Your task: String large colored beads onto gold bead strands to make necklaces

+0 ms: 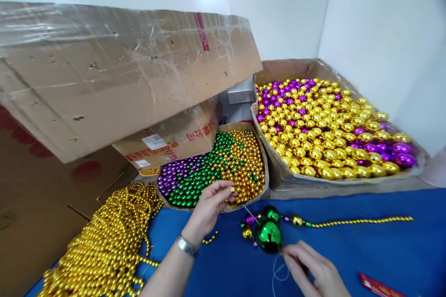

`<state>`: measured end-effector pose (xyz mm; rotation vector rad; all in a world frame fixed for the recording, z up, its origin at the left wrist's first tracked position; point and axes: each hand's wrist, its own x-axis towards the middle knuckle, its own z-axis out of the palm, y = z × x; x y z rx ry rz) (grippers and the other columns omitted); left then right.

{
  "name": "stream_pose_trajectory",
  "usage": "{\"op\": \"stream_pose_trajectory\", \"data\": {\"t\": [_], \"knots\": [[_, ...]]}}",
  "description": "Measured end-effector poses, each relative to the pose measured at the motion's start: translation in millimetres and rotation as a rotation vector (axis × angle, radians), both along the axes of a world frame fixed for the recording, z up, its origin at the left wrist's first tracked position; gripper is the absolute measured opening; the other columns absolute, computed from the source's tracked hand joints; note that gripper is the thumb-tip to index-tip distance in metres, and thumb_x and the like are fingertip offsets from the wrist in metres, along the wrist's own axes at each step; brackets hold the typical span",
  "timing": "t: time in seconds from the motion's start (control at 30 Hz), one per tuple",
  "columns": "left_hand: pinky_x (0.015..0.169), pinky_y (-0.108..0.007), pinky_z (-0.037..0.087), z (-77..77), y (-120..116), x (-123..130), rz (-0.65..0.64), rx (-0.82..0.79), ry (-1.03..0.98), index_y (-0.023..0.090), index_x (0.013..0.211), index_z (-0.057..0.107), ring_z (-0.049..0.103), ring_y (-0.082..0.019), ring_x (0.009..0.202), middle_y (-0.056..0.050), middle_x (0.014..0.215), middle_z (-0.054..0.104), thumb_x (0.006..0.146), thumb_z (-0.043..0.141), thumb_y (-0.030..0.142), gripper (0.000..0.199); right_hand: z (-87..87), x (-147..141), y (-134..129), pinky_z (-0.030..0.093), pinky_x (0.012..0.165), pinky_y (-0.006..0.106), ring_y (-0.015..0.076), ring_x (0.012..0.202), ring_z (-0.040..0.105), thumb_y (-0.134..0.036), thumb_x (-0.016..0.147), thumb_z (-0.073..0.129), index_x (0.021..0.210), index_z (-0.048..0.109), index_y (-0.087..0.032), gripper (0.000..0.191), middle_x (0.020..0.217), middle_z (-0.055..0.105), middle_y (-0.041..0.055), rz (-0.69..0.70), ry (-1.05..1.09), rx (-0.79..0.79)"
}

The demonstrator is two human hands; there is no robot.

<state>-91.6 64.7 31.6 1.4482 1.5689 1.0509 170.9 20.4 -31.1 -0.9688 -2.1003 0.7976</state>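
Note:
My left hand (211,205), a metal-banded watch (187,246) on its wrist, is over the near edge of a box of small beads. Between its thumb and fingers is a small gold bead (232,190). Lower right, my right hand (311,267) pinches at the near side of a large shiny green ball (269,236). A thin straight needle-like piece (251,215) sticks out of the ball toward my left hand. Clear thread (279,271) loops below the ball. Behind it lies a beaded strand with a second green ball (271,213) and a gold bead chain (362,221).
A box (267,181) holds purple, green and gold beads. Right of it, a bigger box (278,178) holds gold and purple balls. Gold bead chains (104,236) are heaped at left. Cardboard (139,69) overhangs the left side. A red packet (378,285) lies on the blue cloth (393,246).

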Motion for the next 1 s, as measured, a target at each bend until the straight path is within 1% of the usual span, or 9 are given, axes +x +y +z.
{"op": "stream_pose_trajectory", "data": {"t": [0.1, 0.13, 0.17, 0.27, 0.43, 0.63, 0.8, 0.9, 1.0], "knots": [[0.057, -0.021, 0.043, 0.8, -26.9, 9.9, 0.022, -0.061, -0.601, 0.016, 0.104, 0.06, 0.061, -0.015, 0.075, -0.009, 0.089, 0.066, 0.08, 0.062, 0.035, 0.031, 0.5, -2.0, 0.9, 0.05, 0.06, 0.018, 0.0139, 0.067, 0.064, -0.028, 0.093, 0.043, 0.096, 0.059, -0.022, 0.017, 0.078, 0.064, 0.0023, 0.018, 0.01, 0.019], [0.056, -0.02, 0.042, 0.1, -33.1, 12.8, 0.034, -0.083, -0.732, 0.015, 0.101, 0.062, 0.06, -0.014, 0.073, -0.008, 0.086, 0.065, 0.078, 0.066, 0.031, 0.028, -0.2, -3.1, 0.3, 0.05, 0.061, 0.019, 0.014, 0.067, 0.064, -0.028, 0.093, 0.042, 0.096, 0.059, -0.022, 0.018, 0.078, 0.064, 0.0023, 0.025, 0.007, 0.025], [0.055, -0.019, 0.042, -0.7, -37.9, 15.1, 0.046, -0.098, -0.794, 0.015, 0.099, 0.063, 0.059, -0.013, 0.072, -0.007, 0.084, 0.065, 0.077, 0.067, 0.029, 0.026, -1.0, -4.2, -0.6, 0.05, 0.062, 0.019, 0.0141, 0.067, 0.063, -0.027, 0.093, 0.042, 0.096, 0.059, -0.022, 0.018, 0.078, 0.063, 0.0024, 0.032, 0.002, 0.03], [0.054, -0.019, 0.041, -2.7, -46.0, 18.7, 0.069, -0.11, -0.852, 0.016, 0.097, 0.064, 0.058, -0.012, 0.07, -0.005, 0.081, 0.063, 0.078, 0.066, 0.026, 0.021, -2.7, -6.5, -3.1, 0.05, 0.064, 0.021, 0.0151, 0.071, 0.063, -0.027, 0.093, 0.041, 0.097, 0.058, -0.022, 0.018, 0.081, 0.063, 0.0035, 0.051, -0.03, 0.027], [0.054, -0.019, 0.043, -3.8, -51.5, 18.3, 0.075, -0.076, -0.825, 0.017, 0.097, 0.065, 0.058, -0.012, 0.073, -0.003, 0.083, 0.058, 0.078, 0.066, 0.021, 0.02, -1.7, -7.1, -4.1, 0.05, 0.067, 0.023, 0.0154, 0.073, 0.063, -0.026, 0.094, 0.04, 0.098, 0.057, -0.022, 0.018, 0.081, 0.061, 0.0033, 0.063, -0.044, 0.027], [0.053, -0.018, 0.043, -0.6, -55.8, 18.7, 0.077, -0.063, -0.734, 0.016, 0.1, 0.067, 0.056, -0.013, 0.073, -0.005, 0.084, 0.058, 0.077, 0.068, 0.023, 0.024, -2.8, -3.2, -4.6, 0.05, 0.067, 0.023, 0.0153, 0.073, 0.063, -0.025, 0.094, 0.038, 0.096, 0.057, -0.022, 0.019, 0.083, 0.061, 0.0038, 0.061, -0.068, 0.03], [0.053, -0.02, 0.044, 1.7, -57.4, 17.6, 0.095, -0.029, -0.482, 0.016, 0.099, 0.069, 0.054, -0.014, 0.068, -0.006, 0.077, 0.061, 0.076, 0.068, 0.026, 0.025, -10.2, 1.8, -6.5, 0.051, 0.067, 0.023, 0.0153, 0.072, 0.064, -0.021, 0.093, 0.039, 0.105, 0.056, -0.022, 0.02, 0.086, 0.061, 0.0051, 0.049, -0.085, 0.093], [0.052, -0.021, 0.044, 2.0, -58.6, 16.2, 0.048, -0.012, -0.342, 0.017, 0.098, 0.069, 0.052, -0.013, 0.064, -0.004, 0.073, 0.059, 0.078, 0.064, 0.029, 0.023, -13.7, 3.9, -7.0, 0.051, 0.066, 0.022, 0.0148, 0.073, 0.064, -0.02, 0.093, 0.039, 0.107, 0.055, -0.022, 0.021, 0.087, 0.061, 0.0051, 0.068, -0.1, 0.111], [0.051, -0.022, 0.044, 4.7, -59.9, 14.0, -0.018, -0.002, -0.176, 0.019, 0.095, 0.069, 0.052, -0.015, 0.066, -0.005, 0.081, 0.059, 0.08, 0.061, 0.031, 0.021, -16.0, 7.6, -6.9, 0.051, 0.065, 0.022, 0.0143, 0.071, 0.063, -0.02, 0.094, 0.036, 0.106, 0.055, -0.021, 0.022, 0.085, 0.06, 0.0058, 0.071, -0.139, 0.135]]}}
